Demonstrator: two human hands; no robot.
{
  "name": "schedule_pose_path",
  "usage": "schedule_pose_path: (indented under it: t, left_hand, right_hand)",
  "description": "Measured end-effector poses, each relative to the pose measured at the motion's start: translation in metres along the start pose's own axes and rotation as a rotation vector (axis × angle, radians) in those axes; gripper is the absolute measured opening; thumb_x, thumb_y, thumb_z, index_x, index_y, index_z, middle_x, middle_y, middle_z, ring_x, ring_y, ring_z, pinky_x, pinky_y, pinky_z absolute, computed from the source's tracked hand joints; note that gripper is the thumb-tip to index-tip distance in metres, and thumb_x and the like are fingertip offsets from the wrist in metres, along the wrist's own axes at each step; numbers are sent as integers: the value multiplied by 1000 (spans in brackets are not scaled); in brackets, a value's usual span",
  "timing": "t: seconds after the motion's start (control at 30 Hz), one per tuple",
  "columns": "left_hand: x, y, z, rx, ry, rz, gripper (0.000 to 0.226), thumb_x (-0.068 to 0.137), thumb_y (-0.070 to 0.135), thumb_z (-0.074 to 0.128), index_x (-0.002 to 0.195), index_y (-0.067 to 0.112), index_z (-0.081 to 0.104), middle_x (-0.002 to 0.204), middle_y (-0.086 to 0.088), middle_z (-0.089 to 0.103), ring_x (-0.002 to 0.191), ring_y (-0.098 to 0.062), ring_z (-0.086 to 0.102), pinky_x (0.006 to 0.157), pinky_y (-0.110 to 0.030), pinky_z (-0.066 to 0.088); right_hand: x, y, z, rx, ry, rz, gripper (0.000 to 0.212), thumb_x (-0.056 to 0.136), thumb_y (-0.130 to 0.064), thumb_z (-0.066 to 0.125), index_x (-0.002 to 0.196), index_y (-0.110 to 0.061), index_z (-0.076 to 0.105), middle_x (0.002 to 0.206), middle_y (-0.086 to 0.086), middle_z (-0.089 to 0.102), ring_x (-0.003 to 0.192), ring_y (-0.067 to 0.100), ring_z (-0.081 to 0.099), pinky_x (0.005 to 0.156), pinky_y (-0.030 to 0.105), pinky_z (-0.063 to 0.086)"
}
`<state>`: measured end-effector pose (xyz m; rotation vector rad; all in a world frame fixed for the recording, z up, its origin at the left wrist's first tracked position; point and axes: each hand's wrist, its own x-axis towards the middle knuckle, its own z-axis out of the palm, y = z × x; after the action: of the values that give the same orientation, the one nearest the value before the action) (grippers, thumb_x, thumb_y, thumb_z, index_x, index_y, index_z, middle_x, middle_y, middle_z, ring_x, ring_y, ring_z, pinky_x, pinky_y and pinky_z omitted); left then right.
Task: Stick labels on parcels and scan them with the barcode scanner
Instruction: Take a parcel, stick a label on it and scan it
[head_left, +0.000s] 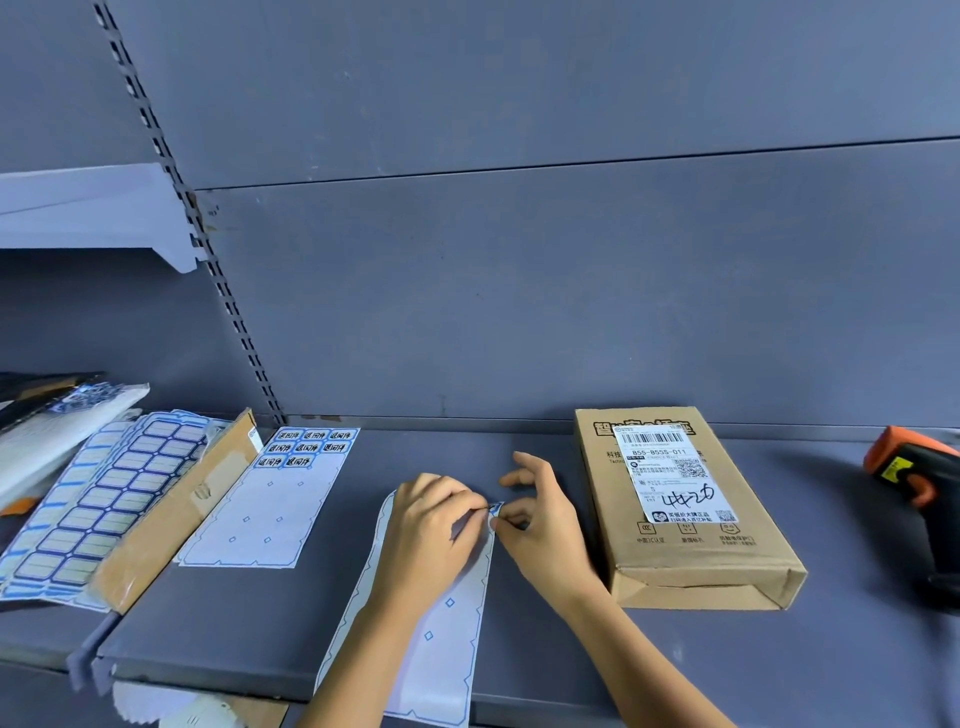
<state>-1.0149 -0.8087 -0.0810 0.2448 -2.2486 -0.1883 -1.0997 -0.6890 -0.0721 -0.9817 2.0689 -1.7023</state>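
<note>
On the shelf, the left hand pinched the backing sheet down while the right hand closed its grip on a label at the sheet's top corner. Peeling slowly and low would probably keep it flat for the parcel just beside.

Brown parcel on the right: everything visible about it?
The parcel is a flat brown cardboard box lying on the grey shelf, near end flap folded shut. A white shipping label with barcode and black handwriting is stuck on top, over black print. The right hand is close beside it; contact unclear.
</note>
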Motion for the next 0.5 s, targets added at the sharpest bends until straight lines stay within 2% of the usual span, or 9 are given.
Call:
schedule_pose_path:
  t: [0.1,0.3,0.5]
  left_hand:
    - [0,1,-1,-6,1,-11,19,84,27,53,73,20,68,76,13,62,78,-10,51,72,-23,34]
    - [0,1,0,-34,-14,-2,15,80,28,57,75,21,69,79,15,63,79,-9,52,77,-19,32]
    - [-1,0,-1,-13,-6,20,17,83,28,57,72,22,69,78,14,62,78,-11,54,76,-22,35]
  right_hand:
    - [0,0,0,9,3,2,61,82,7,61,125,-29,38,106,-15,53,73,14,62,71,13,48]
    - [-1,1,0,17,-4,1,61,81,11,57,127,-24,39,105,-13,53,67,9,60,70,13,48]
    - [-1,0,0,6,-5,-8,59,81,9,59,124,-27,39,105,-13,53,69,10,60,71,13,48]
